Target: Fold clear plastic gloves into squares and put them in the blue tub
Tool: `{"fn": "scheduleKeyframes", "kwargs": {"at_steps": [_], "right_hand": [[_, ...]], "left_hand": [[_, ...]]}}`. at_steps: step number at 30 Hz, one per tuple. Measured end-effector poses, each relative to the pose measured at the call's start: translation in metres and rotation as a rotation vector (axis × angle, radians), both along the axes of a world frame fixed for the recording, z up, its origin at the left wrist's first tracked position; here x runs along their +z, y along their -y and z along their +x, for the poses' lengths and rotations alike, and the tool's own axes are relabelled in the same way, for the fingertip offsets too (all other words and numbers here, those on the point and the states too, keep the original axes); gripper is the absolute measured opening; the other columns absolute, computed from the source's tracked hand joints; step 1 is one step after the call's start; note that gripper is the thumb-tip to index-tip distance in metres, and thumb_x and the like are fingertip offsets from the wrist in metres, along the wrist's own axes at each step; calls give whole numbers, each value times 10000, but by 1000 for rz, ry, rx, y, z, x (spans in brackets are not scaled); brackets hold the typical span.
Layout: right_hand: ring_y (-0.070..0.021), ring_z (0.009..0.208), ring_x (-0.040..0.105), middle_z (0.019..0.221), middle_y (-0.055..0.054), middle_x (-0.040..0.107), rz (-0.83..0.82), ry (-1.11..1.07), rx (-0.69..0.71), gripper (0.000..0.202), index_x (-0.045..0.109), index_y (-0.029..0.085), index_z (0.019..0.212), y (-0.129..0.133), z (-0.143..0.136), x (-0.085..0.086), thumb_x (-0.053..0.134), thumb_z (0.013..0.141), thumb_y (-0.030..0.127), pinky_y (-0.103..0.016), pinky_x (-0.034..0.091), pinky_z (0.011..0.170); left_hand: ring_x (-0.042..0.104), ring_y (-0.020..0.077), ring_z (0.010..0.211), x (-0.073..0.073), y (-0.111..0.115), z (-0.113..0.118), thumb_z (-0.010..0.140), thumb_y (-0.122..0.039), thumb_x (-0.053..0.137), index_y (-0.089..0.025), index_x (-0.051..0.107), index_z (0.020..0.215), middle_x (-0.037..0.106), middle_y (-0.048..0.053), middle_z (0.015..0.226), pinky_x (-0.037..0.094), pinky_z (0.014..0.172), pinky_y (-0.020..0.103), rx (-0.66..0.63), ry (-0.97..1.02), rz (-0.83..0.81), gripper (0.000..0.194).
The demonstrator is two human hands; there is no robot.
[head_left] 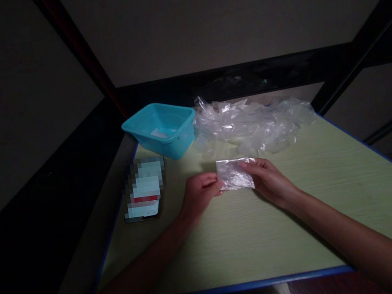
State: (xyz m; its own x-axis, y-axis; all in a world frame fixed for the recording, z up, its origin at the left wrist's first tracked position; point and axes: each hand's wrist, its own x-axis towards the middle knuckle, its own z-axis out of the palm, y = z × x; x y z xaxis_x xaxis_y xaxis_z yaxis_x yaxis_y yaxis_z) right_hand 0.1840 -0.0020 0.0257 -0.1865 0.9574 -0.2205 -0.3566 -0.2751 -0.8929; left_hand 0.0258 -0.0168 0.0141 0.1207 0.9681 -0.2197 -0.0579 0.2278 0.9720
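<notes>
A small flat rectangle of folded clear plastic (236, 175), shiny and wrinkled, is held above the middle of the table. My left hand (202, 192) pinches its left edge near the lower corner between thumb and fingers. On the other side, my right hand (268, 178) grips the right end, its thumb lying on top and the fingers mostly hidden behind. Beyond my hands lies a loose heap of crumpled clear plastic (258, 124).
A turquoise plastic basin (174, 145) stands at the back left with a small pale piece inside. In front of it lies a phone (145, 187), its screen blurred. The pale green table (237, 242) has a blue edge. Walls rise behind and at the left.
</notes>
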Motion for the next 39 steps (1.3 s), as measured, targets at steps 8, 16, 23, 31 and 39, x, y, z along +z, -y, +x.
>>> {"fn": "scheduleKeyframes", "kwargs": {"at_steps": [8,16,23,31,39], "right_hand": [[-110,629,605,634,8,685,-86,60,98,283,710,173,666,2,2,0,833,412,176,-233,483,636],[-91,615,616,640,5,689,-93,76,105,235,715,170,660,-1,5,-6,833,464,225,-200,513,598],[-109,604,622,625,-7,692,-58,103,62,239,721,177,645,-2,7,-8,836,473,297,-221,516,584],[-86,587,602,664,-8,702,-76,77,-3,250,717,174,618,-2,7,-4,849,438,285,-204,508,595],[-96,601,611,658,-6,699,-18,84,28,237,717,179,638,-3,9,-8,840,481,307,-223,516,617]], "left_hand": [[656,143,699,2,-1,-2,600,-236,691,-122,701,774,725,48,741,507,615,205,32,44,-27,209],[663,155,711,2,-2,-2,580,-234,711,-126,697,752,725,45,732,520,622,214,95,44,-20,203],[683,171,746,4,-1,-2,635,-223,694,-125,702,814,733,60,784,520,651,224,48,21,-15,204],[695,171,684,5,0,0,655,-189,678,-123,685,759,731,65,715,517,635,233,39,10,-47,123],[697,178,678,2,-1,-1,644,-213,685,-126,669,706,727,60,694,519,635,241,40,14,-30,108]]}}
